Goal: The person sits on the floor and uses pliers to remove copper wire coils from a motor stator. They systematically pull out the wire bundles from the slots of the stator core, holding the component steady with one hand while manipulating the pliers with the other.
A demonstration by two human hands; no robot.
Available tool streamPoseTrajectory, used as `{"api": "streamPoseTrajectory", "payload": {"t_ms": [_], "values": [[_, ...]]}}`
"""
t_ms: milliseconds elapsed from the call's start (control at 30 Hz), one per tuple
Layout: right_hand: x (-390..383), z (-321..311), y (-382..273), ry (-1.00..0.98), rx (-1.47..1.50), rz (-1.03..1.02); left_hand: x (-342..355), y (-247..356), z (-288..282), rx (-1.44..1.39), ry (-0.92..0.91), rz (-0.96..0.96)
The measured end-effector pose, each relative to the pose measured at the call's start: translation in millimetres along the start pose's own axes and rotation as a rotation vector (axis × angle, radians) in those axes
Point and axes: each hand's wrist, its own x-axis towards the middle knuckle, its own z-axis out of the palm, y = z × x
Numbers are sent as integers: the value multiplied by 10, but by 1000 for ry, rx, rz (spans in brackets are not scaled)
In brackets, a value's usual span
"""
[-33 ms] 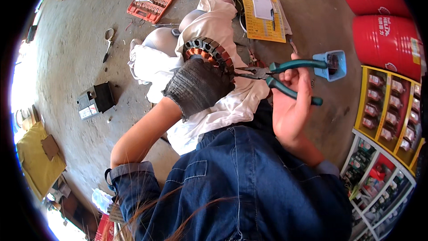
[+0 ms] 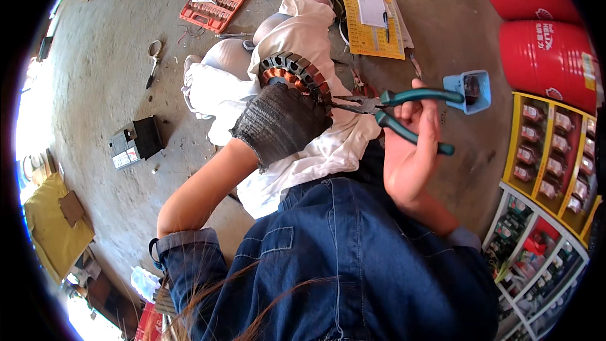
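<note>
Conc. flr (image 2: 473, 173) btwn pliers (image 2: 392, 96) & shelf edge (image 2: 510, 139)

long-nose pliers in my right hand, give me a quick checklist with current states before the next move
1. Left hand gloved and on the stator: ok.
2. Right hand holding the long-nose pliers: ok.
3. Right hand gloved: not ok, it is bare.
4. Pliers' jaws apart: ok, a gap shows.
5. Plier tips touching the stator: cannot tell, too small to see.
6. White cloth beneath the stator: ok.
</note>
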Motion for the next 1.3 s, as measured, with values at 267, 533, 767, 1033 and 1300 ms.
{"api": "streamPoseTrajectory", "payload": {"t_ms": [267, 533, 767, 1033, 1300], "values": [[-188, -68, 249, -104, -67, -272, 46, 23, 8, 109, 53, 32], [-69, -121, 209, -95, -325, -387, 41, 90, -105, 122, -14, 19], [149, -1, 305, -90, 200, -286, 36, 131, -31, 112, -99, -39], [554, 112, 423, -190, 240, -272, 13, 119, -58, 93, -56, -25], [823, 116, 354, -595, 237, -171, 59, 67, -197, 144, -140, -39]]}}
